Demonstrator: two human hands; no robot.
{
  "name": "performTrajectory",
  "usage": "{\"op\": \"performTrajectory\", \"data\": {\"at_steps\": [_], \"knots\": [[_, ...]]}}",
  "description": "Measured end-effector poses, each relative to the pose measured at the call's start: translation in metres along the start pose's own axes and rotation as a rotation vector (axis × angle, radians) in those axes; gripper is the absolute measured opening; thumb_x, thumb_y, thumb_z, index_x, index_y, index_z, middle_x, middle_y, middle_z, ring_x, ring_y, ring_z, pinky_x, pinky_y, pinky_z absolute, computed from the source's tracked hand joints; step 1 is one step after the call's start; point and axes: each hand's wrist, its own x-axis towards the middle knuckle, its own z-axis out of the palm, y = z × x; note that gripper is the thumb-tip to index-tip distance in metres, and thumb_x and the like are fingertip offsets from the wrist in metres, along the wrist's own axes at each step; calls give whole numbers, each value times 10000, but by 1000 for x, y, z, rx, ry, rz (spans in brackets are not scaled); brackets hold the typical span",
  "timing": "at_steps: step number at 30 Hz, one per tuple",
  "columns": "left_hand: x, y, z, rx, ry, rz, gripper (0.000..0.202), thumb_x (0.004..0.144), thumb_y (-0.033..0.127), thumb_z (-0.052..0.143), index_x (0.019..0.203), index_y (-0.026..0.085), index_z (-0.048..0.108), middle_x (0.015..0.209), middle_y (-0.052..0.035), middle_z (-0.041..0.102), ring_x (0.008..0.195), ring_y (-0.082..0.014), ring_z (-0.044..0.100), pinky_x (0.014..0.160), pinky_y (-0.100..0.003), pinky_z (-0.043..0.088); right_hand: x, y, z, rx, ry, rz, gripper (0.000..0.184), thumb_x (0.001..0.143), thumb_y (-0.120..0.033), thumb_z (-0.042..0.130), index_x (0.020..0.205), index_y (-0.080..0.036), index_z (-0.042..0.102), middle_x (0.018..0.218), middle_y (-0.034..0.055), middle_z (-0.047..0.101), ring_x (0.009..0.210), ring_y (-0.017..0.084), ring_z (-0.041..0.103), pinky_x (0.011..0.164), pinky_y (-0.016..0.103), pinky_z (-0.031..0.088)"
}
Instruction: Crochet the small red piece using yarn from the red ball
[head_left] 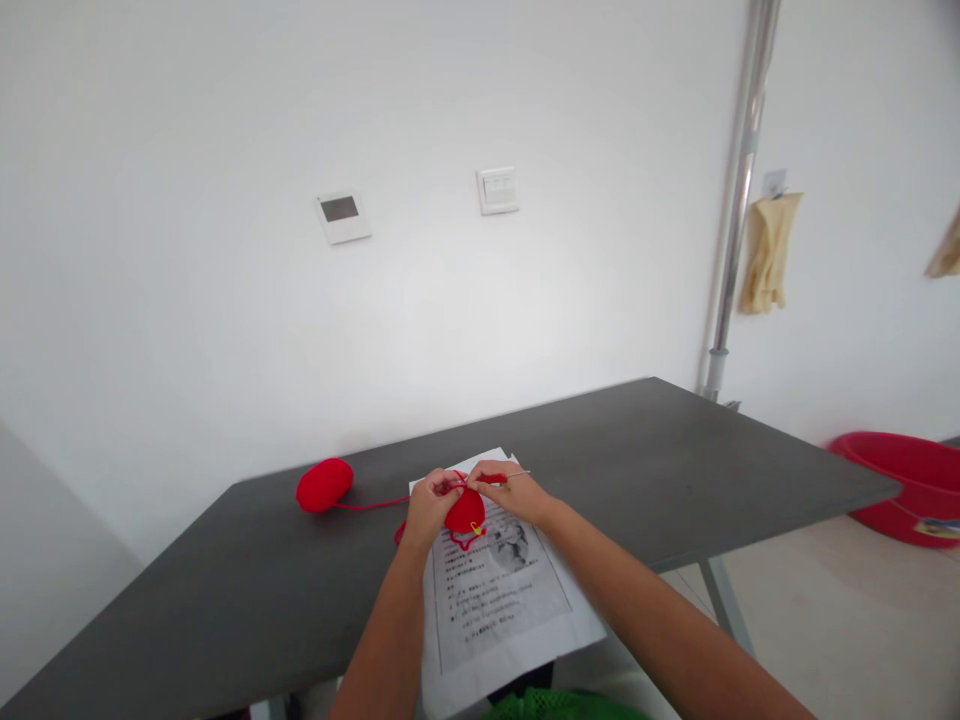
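My left hand [430, 505] is closed on the left edge of a small red crochet piece [463, 513]. A yellow stitch marker [475, 528] hangs near its lower edge, with a loose red tail below. In my right hand [502, 484] is a crochet hook [518, 474], its red grip between the fingers and its thin shaft pointing out to the right. Both hands meet at the top of the piece, where fingers hide the hook's tip. A strand of yarn [375, 504] runs left to a red ball of yarn [325, 486].
Printed sheets [517, 610] lie under my hands and over the near edge of the dark grey table [600, 450]. Behind it is a white wall with a switch [498, 190] and a panel [343, 217]. A red tub [900, 485] stands on the floor at right.
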Motion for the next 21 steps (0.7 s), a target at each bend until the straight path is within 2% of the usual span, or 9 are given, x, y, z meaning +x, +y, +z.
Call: {"op": "performTrajectory", "data": {"at_steps": [5, 12, 17, 21], "knots": [[-1, 2, 3, -47, -19, -27, 124, 540, 163, 669, 663, 172, 682, 667, -26, 649, 646, -164, 577, 594, -238, 437, -1, 7, 3, -78, 19, -91, 93, 818, -178, 526, 792, -181, 615, 799, 26, 590, 770, 147, 552, 727, 264, 440], [-2, 3, 4, -242, 33, -152, 315, 535, 251, 734, 830, 146, 696, 753, -62, 698, 683, -185, 616, 642, -269, 474, 0, 3, 2, -140, 33, -129, 79, 830, -176, 529, 846, -191, 604, 855, 34, 569, 823, 147, 547, 758, 268, 437], [-1, 4, 3, -307, 72, -173, 334, 585, 392, 710, 804, 140, 711, 787, -79, 707, 701, -194, 624, 663, -282, 481, -3, -4, 2, -166, 9, -153, 102, 829, -202, 532, 901, -201, 605, 886, 44, 593, 851, 159, 557, 786, 290, 443], [1, 0, 2, -278, 117, -188, 348, 601, 434, 687, 773, 133, 716, 742, -77, 705, 669, -188, 618, 623, -269, 470, -3, -3, 3, -170, -19, -194, 150, 849, -200, 495, 948, -201, 608, 930, 59, 611, 868, 167, 571, 802, 305, 454]]}}
